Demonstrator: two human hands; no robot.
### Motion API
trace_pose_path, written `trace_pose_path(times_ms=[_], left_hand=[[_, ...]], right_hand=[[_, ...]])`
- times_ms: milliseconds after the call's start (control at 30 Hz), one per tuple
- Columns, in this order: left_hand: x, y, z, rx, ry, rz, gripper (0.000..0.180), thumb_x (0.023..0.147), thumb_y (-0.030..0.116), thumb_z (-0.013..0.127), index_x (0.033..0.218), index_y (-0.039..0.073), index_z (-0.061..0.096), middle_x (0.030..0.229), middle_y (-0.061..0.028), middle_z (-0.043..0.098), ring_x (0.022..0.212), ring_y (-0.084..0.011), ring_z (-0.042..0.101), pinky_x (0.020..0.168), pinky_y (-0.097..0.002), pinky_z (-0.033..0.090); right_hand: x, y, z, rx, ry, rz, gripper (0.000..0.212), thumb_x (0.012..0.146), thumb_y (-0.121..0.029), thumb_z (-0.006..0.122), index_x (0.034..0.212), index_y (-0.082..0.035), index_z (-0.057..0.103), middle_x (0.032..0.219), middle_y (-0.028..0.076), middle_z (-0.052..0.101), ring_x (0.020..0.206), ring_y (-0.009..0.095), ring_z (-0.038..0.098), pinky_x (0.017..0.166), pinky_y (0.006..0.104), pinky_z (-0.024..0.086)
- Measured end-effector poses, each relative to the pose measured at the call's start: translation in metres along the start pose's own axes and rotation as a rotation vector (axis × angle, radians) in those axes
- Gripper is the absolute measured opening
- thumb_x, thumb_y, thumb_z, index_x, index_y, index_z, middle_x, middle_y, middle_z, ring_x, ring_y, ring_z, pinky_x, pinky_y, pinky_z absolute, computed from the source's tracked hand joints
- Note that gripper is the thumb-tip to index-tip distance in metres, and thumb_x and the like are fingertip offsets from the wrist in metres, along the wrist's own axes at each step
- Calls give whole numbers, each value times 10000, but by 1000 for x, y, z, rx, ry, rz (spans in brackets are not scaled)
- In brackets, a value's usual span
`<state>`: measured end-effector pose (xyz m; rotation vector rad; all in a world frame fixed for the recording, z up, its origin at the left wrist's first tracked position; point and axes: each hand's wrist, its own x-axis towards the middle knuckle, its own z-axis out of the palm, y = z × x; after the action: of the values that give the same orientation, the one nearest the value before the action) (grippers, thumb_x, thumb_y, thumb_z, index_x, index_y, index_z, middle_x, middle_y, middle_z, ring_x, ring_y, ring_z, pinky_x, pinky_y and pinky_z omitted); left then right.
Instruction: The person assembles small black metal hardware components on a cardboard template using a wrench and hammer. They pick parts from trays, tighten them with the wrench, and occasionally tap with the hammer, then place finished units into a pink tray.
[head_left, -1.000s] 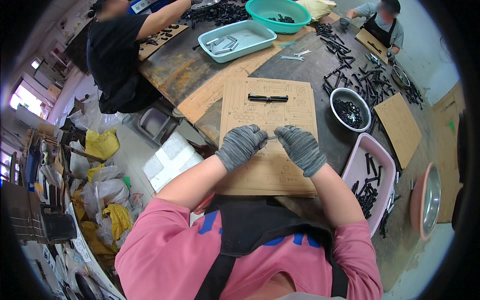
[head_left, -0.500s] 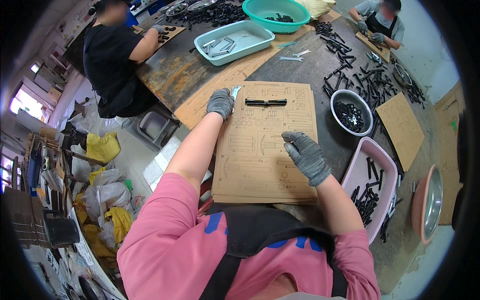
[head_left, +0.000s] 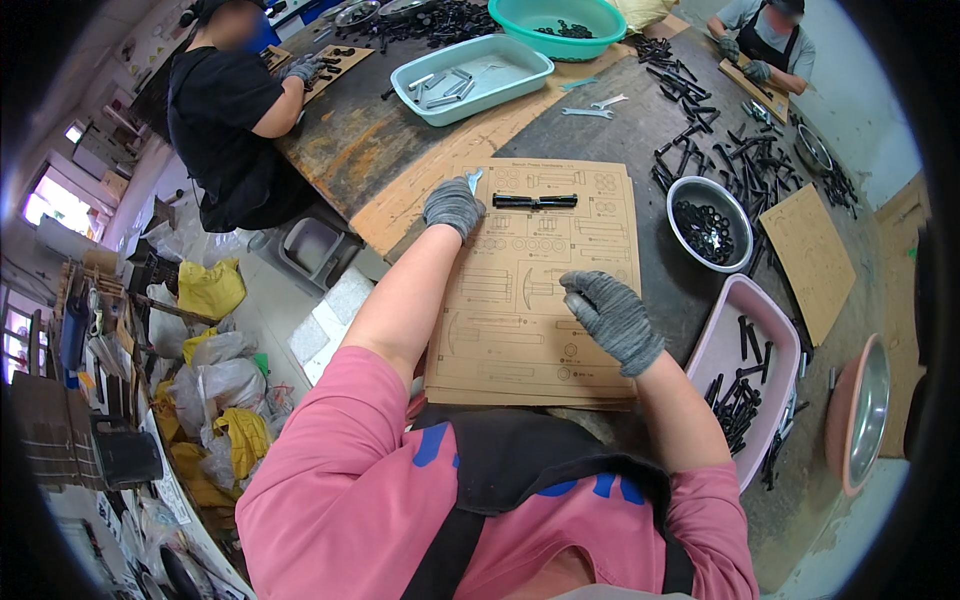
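My gloved left hand (head_left: pixel 453 208) is closed around an open-end wrench (head_left: pixel 474 179), whose jaw sticks out past the fingers at the upper left of a stack of printed cardboard sheets (head_left: pixel 490 375). A black threaded bolt assembly (head_left: pixel 535 201) lies crosswise near the top of the sheets, just right of that hand. Above the right side of the stack is my gloved right hand (head_left: pixel 615 320). Its fingers are curled with the thumb against them; whatever may be between them is hidden.
To the right stand a steel bowl of black nuts (head_left: pixel 681 224), a pink tray of black bolts (head_left: pixel 697 350) and a cardboard piece (head_left: pixel 806 260). Loose bolts (head_left: pixel 745 160) lie beyond. Farther off are loose wrenches (head_left: pixel 587 112), a teal tray (head_left: pixel 520 80) and two co-workers.
My left hand has shifted slightly right and turned, so less of the wrench shows. My right hand keeps nearly the same place. The left co-worker's hand has moved over their board.
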<state>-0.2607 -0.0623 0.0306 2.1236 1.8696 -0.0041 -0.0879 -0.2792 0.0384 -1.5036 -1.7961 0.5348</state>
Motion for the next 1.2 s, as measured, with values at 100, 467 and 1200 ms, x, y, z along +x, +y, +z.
trace_pose_path(times_ms=[100,467,1200], left_hand=[[0,-2,1,-20,1,9,374,681,241,604,971,8,568,931,-191,602,879,-308,582,774,-387,452],[32,-39,16,-418,-101,110,200,755,82,531,922,-13,587,621,-104,604,525,-176,588,428,-309,460],[-86,-113,41,-1264,206,-22,271,841,99,516,1104,32,501,815,-63,562,544,-93,502,435,-206,412]], right_hand=[[-1,-1,-3,-37,-15,-7,225,788,-160,566,983,-48,579,900,129,604,825,270,585,727,335,465],[-21,19,-33,-108,-109,56,258,820,-233,521,1001,-59,579,927,142,595,883,282,565,794,346,443],[64,144,-141,-785,-400,643,562,627,-260,671,1140,-89,520,1152,189,511,1080,325,482,929,372,382]])
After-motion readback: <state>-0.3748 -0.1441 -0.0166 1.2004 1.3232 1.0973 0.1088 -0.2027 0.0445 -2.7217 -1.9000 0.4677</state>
